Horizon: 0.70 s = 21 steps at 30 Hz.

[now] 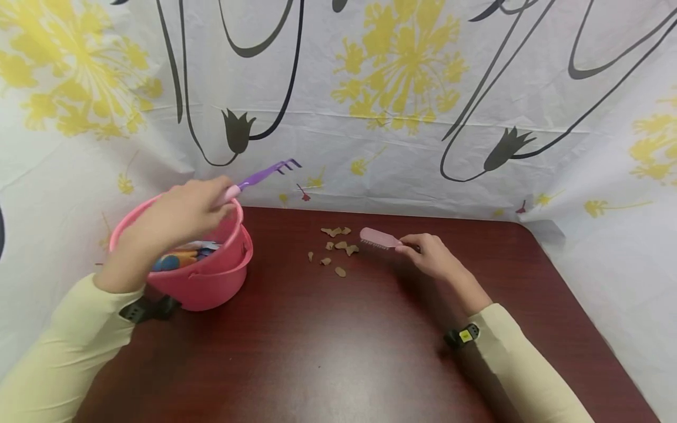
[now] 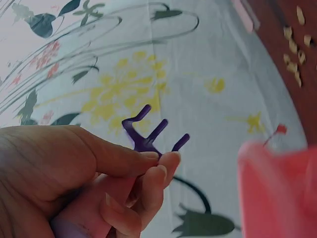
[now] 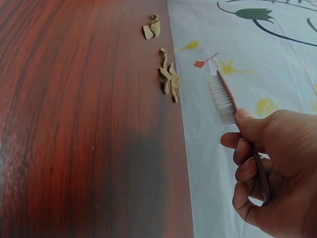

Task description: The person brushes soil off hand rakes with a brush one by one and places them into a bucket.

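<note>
My left hand [image 1: 180, 214] is raised over the pink bucket [image 1: 219, 285] and grips a small hand rake [image 1: 262, 175] with a pink handle and purple prongs. Three prongs [image 2: 157, 130] stick out past thumb and fingertips in the left wrist view. On the right, my other hand [image 1: 436, 257] holds a pink brush [image 1: 378, 237] by its handle. Its white bristles [image 3: 222, 101] face left in the right wrist view. Several dry tan flakes [image 1: 341, 245] lie scattered on the table just left of the brush head.
Inside the bucket are orange, blue and white items [image 1: 182, 258], partly hidden by my left arm. The dark red wooden table [image 1: 317, 341] meets a white patterned cloth [image 1: 328, 158] hanging along the back and sides.
</note>
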Each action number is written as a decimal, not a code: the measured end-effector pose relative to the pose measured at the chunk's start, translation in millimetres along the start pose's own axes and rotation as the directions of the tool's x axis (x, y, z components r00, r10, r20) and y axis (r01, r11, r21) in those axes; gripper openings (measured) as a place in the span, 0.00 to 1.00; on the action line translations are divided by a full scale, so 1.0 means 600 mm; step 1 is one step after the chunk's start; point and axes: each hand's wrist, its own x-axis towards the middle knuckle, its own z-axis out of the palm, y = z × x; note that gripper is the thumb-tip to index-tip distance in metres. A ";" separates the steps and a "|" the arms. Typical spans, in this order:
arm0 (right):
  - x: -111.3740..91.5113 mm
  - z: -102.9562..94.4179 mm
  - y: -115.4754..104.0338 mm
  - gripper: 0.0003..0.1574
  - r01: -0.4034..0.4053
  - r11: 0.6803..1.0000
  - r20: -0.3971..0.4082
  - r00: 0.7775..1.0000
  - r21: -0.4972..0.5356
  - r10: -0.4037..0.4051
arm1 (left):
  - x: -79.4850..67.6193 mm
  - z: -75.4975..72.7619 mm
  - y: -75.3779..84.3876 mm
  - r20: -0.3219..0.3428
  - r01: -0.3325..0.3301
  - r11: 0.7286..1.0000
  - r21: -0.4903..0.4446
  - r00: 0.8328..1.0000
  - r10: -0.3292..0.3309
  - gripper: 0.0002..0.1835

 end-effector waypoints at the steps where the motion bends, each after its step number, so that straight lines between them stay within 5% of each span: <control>1: -0.001 -0.001 0.001 0.16 -0.005 1.000 -0.002 1.000 -0.003 0.005 | -0.002 -0.006 -0.008 -0.003 -0.002 1.000 0.012 1.000 0.002 0.09; 11: -0.015 -0.011 0.012 0.15 -0.050 0.999 0.001 0.999 -0.009 0.050 | -0.029 -0.061 -0.075 0.043 -0.022 0.999 0.026 0.999 0.021 0.13; 15: -0.019 -0.016 0.014 0.15 -0.065 0.998 0.007 0.998 -0.001 0.065 | -0.052 -0.085 -0.103 0.016 0.008 0.995 0.102 1.000 -0.010 0.21; 21: -0.025 -0.020 0.019 0.16 -0.085 0.996 -0.007 0.996 -0.006 0.085 | -0.080 -0.103 -0.133 -0.013 0.050 0.979 0.197 0.999 -0.048 0.16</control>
